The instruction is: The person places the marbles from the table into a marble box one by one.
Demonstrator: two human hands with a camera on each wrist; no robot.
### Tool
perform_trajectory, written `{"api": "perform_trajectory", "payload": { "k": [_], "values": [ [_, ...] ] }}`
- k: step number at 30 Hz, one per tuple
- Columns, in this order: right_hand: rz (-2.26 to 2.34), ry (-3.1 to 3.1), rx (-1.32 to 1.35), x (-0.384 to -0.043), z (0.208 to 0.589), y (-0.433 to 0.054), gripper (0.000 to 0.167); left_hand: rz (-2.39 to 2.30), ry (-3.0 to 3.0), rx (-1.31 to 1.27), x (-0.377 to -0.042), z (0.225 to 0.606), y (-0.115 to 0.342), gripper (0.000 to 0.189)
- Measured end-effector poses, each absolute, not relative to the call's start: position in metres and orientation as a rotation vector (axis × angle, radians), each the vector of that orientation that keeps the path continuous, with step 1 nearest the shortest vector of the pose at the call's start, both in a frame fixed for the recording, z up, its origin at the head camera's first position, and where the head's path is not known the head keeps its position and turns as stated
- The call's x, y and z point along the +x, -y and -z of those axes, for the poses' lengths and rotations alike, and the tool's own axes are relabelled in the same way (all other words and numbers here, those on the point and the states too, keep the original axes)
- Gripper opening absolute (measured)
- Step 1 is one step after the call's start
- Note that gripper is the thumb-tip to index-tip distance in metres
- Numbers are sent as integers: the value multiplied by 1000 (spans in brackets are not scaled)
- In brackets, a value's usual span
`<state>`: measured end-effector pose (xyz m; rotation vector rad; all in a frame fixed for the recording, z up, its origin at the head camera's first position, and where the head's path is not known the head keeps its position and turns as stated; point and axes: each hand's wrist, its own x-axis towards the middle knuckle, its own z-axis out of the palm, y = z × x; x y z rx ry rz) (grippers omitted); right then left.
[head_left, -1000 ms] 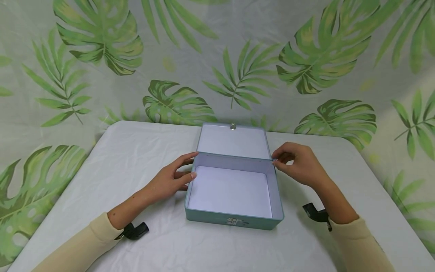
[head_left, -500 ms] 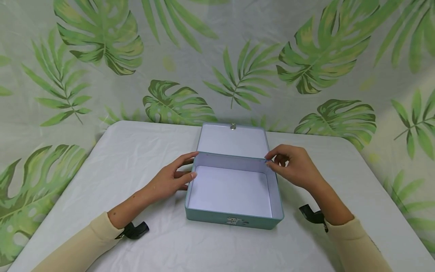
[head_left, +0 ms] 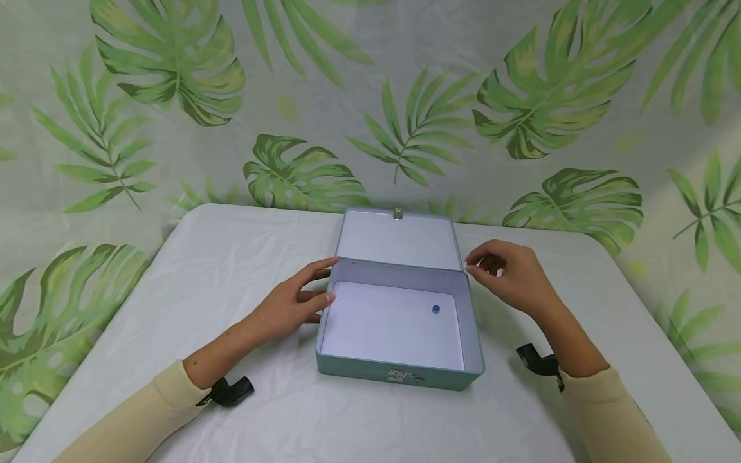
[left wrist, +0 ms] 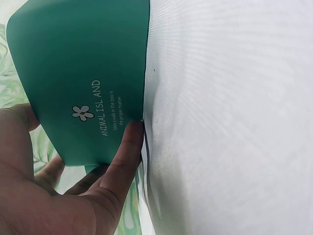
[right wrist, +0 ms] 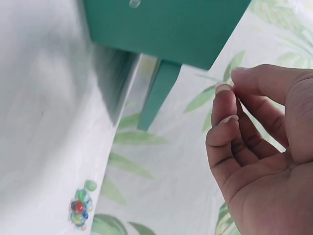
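Note:
An open green tin box (head_left: 399,381) with a pale inside stands mid-table in the head view, its lid (head_left: 397,238) swung back. One blue marble (head_left: 436,309) lies on the box floor, toward the right back. My left hand (head_left: 292,299) rests against the box's left side, thumb at the rim; in the left wrist view its fingers (left wrist: 128,147) touch the printed outer wall. Beside the box's back right corner hovers my right hand (head_left: 509,270). Its fingers (right wrist: 222,139) curl loosely, thumb tip near the forefinger, with no marble showing between them.
In the right wrist view, a cluster of coloured glass marbles (right wrist: 79,205) lies on the white tablecloth (right wrist: 39,161) near the table's edge. A leaf-printed cloth (head_left: 405,116) hangs behind the table. The raised lid stands close to the back edge.
My right hand has moved left over the box with the blue marble, let it go inside, then drawn back right past the rim. My left hand stays at the box's side.

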<state>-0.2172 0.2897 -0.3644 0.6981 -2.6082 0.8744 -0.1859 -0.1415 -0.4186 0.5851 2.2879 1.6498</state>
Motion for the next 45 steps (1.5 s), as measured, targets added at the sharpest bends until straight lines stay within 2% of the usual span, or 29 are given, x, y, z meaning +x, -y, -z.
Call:
{"api": "perform_trajectory", "payload": {
  "k": [13,29,45],
  "values": [
    [-857,2658,493,-232,372,-319,4,-1595,-2303,588,-186,418,142,68],
    [-804,2713,330,-245,386,-355,10,-1586,-2311,687,-193,421,143,69],
    [-752,2831,215,-251,406,-377,18,-1581,-2307,607,-192,417,141,69]
  ]
}}
